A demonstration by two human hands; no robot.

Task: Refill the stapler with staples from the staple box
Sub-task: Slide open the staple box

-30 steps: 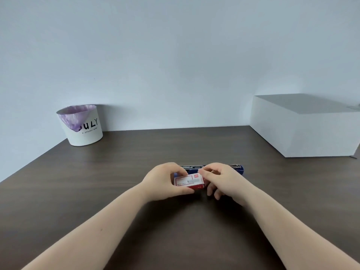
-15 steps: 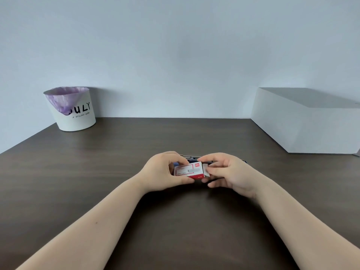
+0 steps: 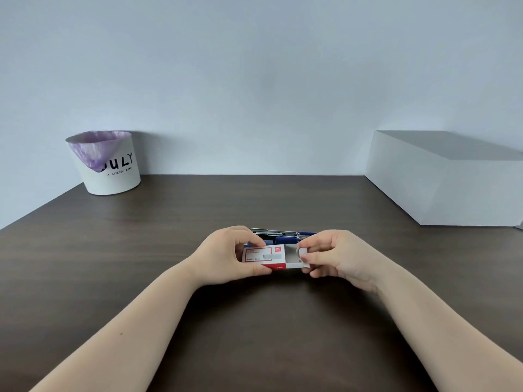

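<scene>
- Two bare forearms reach in from the near edge of the counter, a dark wood-grain top, and meet at its middle.
- Left hand is clenched round the red-and-white sleeve of the staple box, thumb under and fingers on top, holding it just above the counter.
- Right hand pinches the end flap of the grey inner tray, which sticks partway out of the sleeve toward the right.
- Risk, as I judge it: a hard tug could pull the tray clean out, tip it, and scatter staple strips over the dark surface, where they would be hard to spot. Whether any staples sit in the exposed part of the tray is too small to tell.
- A second risk is squeezing the sleeve too tightly, which would jam the tray or crush the thin card.
- Just behind the box lies the blue stapler, mostly hidden by both hands; a metal rail shows along its top, so it seems open, though I cannot be sure. A careless elbow or the box could knock it.
- Farther back on the left, near the wall, stands a white bin with a purple liner.
- At far right rests a large white box.
- Behind everything rises a plain pale wall.
</scene>
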